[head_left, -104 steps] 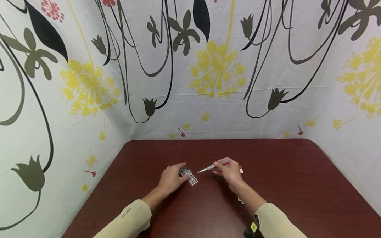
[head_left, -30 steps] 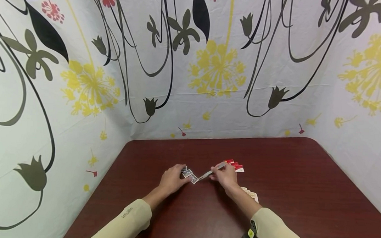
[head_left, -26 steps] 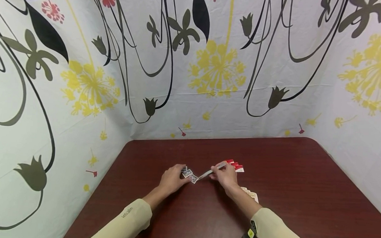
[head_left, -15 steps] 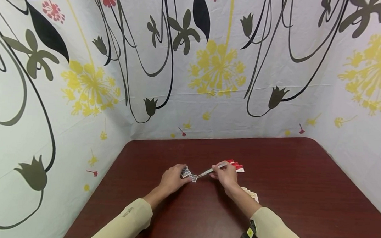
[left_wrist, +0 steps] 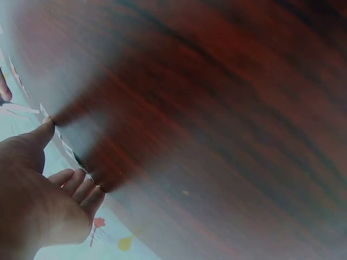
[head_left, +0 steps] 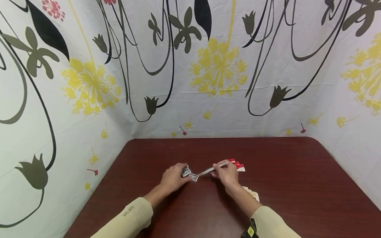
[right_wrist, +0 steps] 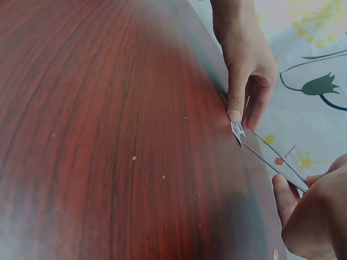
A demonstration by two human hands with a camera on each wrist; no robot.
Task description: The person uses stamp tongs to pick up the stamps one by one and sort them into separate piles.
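Observation:
In the head view my left hand [head_left: 172, 179] rests at a short row of small black-and-white stamps [head_left: 193, 177], thumb on the nearer one. Its fingers are spread beyond the thumb, at the far end of the row, and cover part of it. My right hand [head_left: 227, 174] pinches a pair of metal tweezers [head_left: 208, 170], whose tips reach the right edge of the nearer stamp. The right wrist view shows the two tweezer arms [right_wrist: 268, 160] standing apart, close to the stamp [right_wrist: 237, 132] under the left thumb.
Several red-and-white stamps [head_left: 241, 168] lie overlapped behind my right hand. A fan of cream stamps [head_left: 252, 193] is partly hidden by the right forearm. The dark red wooden table [head_left: 286, 180] meets a flower-printed cloth [head_left: 209, 123] at the back and sides.
The tweezers have come left and down to the nearer stamp's edge. That stamp has turned and shifted slightly up. The left hand has barely moved.

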